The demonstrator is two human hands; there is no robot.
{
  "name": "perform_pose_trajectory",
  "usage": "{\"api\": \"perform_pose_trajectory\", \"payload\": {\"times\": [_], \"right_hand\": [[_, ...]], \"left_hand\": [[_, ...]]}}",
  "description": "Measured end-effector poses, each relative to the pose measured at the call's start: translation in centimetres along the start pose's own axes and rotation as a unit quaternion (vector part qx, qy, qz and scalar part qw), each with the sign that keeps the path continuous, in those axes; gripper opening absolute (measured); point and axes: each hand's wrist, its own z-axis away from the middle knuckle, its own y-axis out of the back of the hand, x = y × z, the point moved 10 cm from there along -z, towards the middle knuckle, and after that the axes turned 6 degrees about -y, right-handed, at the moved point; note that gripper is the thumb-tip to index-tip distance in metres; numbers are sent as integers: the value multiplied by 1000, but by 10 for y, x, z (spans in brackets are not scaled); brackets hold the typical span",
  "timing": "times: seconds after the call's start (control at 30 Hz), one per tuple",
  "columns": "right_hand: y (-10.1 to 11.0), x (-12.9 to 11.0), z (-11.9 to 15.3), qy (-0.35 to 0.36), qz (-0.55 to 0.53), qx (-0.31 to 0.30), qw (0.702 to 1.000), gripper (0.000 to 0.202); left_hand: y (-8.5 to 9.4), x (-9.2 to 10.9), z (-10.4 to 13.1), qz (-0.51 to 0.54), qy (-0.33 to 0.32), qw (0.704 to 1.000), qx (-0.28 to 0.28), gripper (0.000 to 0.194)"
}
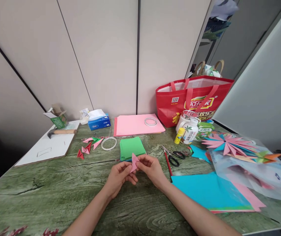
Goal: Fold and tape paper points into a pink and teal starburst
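Between my two hands, in the middle of the head view, is a small folded pink paper piece (134, 163) with a pointed top. My left hand (120, 177) pinches its lower left side with thumb and fingers. On the other side, my right hand (150, 167) grips its right edge between thumb and forefinger. Just behind the hands lies a stack of green paper squares (132, 147). Several small folded pink, red and green pieces (86, 149) rest to the left, beside a white tape roll (109, 143).
Scissors (173, 157), a red pencil (167, 163) and a glue stick (179, 135) are right of my hands. Blue sheets (209, 190) lie near my right forearm. Farther back stand a red bag (167, 108) and a tissue box (99, 122); a hammer (63, 131) lies left.
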Motion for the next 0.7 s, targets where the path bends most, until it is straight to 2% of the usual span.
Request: {"api": "perform_pose_trajectory", "payload": {"times": [0.1,0.27,0.4,0.53,0.7], "right_hand": [[1,-3,1,17,30,7,999,18],[7,-20,9,89,181,75,977,9],[-2,-16,12,78,156,41,984,12],[-12,-5,11,50,107,-13,993,26],[-4,-9,10,67,156,33,985,21]], "left_hand": [[0,0,-1,-25,-5,1000,-2,24],[0,0,-1,-46,-12,999,10,23],[2,3,-2,-66,-28,997,18,22],[11,10,-3,-155,-73,985,39,21],[13,14,-2,-213,-109,969,55,17]]}}
